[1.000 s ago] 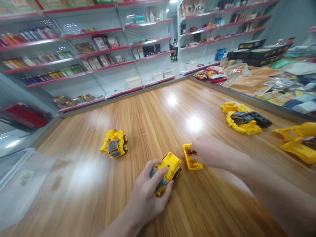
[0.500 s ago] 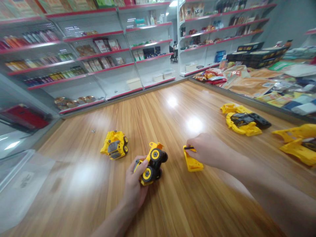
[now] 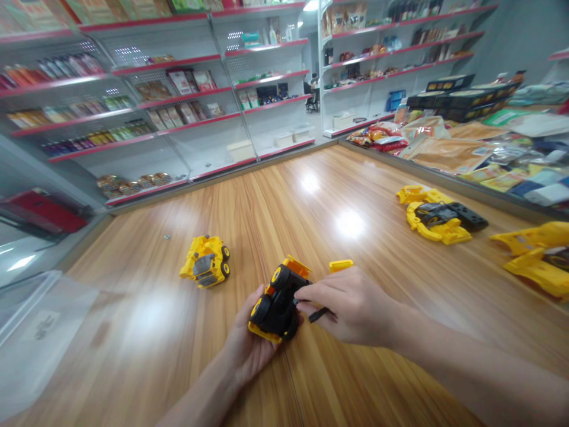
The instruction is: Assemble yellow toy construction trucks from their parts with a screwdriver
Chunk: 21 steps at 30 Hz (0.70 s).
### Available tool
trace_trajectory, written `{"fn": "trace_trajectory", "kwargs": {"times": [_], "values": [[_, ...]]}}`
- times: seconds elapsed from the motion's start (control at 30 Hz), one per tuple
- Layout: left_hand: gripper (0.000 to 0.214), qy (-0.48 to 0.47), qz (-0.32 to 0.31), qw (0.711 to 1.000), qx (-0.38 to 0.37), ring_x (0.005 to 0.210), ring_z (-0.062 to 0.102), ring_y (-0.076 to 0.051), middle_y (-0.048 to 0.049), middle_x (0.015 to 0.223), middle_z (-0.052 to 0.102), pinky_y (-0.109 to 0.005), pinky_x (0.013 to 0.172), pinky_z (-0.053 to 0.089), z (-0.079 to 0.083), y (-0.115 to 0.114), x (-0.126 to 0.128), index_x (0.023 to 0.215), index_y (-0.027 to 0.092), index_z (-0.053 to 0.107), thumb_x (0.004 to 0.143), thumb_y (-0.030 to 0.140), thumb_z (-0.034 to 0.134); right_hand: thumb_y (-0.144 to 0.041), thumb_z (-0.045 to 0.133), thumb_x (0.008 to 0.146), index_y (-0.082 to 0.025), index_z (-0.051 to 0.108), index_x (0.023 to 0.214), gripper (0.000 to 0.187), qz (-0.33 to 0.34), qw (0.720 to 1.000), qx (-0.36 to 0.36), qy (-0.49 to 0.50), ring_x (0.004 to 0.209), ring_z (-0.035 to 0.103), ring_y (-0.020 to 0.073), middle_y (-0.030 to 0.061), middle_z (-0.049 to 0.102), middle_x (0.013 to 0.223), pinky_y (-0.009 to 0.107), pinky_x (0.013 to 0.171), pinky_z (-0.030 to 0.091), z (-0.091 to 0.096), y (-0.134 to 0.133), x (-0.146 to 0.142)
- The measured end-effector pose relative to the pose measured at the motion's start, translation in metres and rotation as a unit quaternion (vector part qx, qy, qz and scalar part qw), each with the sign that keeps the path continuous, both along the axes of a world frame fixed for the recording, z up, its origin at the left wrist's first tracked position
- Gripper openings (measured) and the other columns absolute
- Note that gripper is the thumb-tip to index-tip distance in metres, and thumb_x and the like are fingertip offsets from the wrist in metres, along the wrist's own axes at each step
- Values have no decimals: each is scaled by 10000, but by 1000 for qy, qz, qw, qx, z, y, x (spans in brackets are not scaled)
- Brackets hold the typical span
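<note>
My left hand (image 3: 251, 338) is wrapped round a yellow and black toy truck (image 3: 280, 308), tipped so that its black underside and yellow-hubbed wheels show. The fingers of my right hand (image 3: 342, 305) are pinched at the truck's underside, with a small grey tip at the fingertips. Out of that hand juts a slim black screwdriver-like tool (image 3: 319, 314); its exact kind is unclear. Beyond the right hand lies a yellow toy truck bed (image 3: 341, 265), mostly covered by the hand. Another yellow toy truck (image 3: 207, 262) rests on the table left of the held one.
More yellow toy vehicles (image 3: 438, 216) lie at the right, one (image 3: 540, 258) cut by the frame edge. A clear plastic bin (image 3: 48, 332) stands at the left. A tiny grey piece (image 3: 167, 236) is on the wooden table (image 3: 249, 201). Packets (image 3: 448, 154) and stocked shelves (image 3: 178, 95) border it.
My right hand has moved left from the yellow truck bed to the held truck, carrying the black tool. My left hand has turned the truck so its underside faces up more.
</note>
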State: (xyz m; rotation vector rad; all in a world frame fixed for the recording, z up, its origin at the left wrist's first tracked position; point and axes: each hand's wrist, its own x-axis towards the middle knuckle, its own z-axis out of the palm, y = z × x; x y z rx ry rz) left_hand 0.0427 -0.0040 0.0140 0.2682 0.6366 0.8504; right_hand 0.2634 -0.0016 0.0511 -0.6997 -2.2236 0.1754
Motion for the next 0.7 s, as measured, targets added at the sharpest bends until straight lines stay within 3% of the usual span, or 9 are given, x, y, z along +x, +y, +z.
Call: {"fn": "trace_trajectory", "kwargs": {"times": [0.17, 0.4, 0.57, 0.7], "values": [[452, -26, -40, 999, 11, 885, 744, -234, -148, 964, 774, -377, 865, 586, 2, -2, 2, 1052, 75, 726, 990, 412, 430, -159, 598, 862, -125, 676, 937, 113, -22, 997, -54, 47, 513, 606, 116, 17, 684, 653, 231, 503, 394, -3, -1, -3], [405, -68, -115, 989, 56, 999, 710, -312, -177, 1089, 735, -405, 834, 582, 4, -4, 1, 1152, 85, 675, 920, 397, 562, -162, 627, 810, -189, 705, 836, 87, -81, 987, -138, 29, 538, 585, 114, -10, 680, 655, 237, 564, 388, -2, -1, -2], [378, -69, -108, 991, 38, 1046, 693, -318, -179, 1159, 708, -387, 867, 568, 1, -3, 0, 1195, 102, 647, 927, 353, 558, -216, 610, 857, -203, 693, 806, 98, -141, 975, -173, 14, 604, 590, 127, -7, 673, 684, 252, 616, 377, -4, 2, -1], [442, -66, -98, 993, 14, 1069, 682, -326, -216, 1147, 699, -369, 880, 568, -1, 0, -2, 1212, 59, 631, 932, 389, 544, -311, 536, 921, -175, 627, 833, 186, -164, 964, -207, 22, 589, 551, 131, 1, 621, 673, 257, 584, 359, 5, 1, 0]]}}
